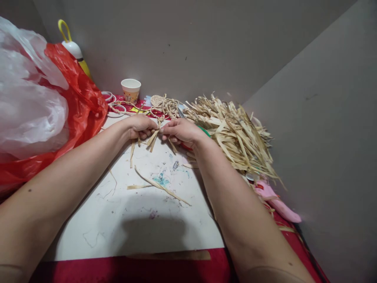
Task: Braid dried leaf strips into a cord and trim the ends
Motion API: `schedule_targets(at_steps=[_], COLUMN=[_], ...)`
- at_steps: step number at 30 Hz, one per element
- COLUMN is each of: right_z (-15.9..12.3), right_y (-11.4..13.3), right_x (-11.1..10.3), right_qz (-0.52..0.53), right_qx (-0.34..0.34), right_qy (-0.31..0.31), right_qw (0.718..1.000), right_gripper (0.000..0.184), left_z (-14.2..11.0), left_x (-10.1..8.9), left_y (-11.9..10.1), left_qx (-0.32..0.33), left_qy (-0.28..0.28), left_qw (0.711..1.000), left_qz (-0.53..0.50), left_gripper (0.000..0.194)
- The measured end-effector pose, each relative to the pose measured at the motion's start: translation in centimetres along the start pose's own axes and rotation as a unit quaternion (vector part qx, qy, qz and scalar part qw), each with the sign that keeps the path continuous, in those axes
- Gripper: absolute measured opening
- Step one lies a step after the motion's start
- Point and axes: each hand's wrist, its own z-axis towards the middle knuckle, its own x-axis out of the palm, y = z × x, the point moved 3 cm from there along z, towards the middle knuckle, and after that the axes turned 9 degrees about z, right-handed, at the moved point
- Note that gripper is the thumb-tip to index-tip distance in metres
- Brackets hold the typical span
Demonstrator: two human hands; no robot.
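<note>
My left hand [141,126] and my right hand [180,131] meet over the far part of a white board [123,220]. Both pinch the same small bundle of dried straw strips [153,138], whose loose ends hang down between the hands. The right hand also seems to hold scissors with a green and red handle [203,131], mostly hidden under the palm. Loose straw strips [160,186] lie on the board nearer to me.
A large heap of dried straw [235,133] lies to the right, a pink tool [277,200] under its near edge. Red and white plastic bags [44,110] fill the left. A paper cup [130,90], white rings [116,110] and braided straw cord [165,104] sit by the back wall.
</note>
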Motion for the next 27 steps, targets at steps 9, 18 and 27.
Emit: schedule_targets(at_steps=[9, 18, 27], right_z=[-0.5, -4.8, -6.0], right_y=[1.7, 12.1, 6.2], right_x=[-1.2, -7.6, -11.8], right_qz=[-0.187, -0.314, -0.529], right_qx=[-0.013, -0.166, 0.034], right_qy=[-0.055, -0.276, -0.267], right_qw=[0.981, 0.893, 0.805], right_gripper=[0.013, 0.012, 0.041], left_z=[0.3, 0.3, 0.3], left_x=[0.0, -0.4, -0.4], left_y=[0.3, 0.4, 0.4], left_qx=[-0.004, 0.003, 0.002], left_qy=[-0.011, -0.026, -0.016], left_qw=[1.0, 0.999, 0.999], left_qz=[0.013, 0.029, 0.044], left_gripper=[0.029, 0.029, 0.029])
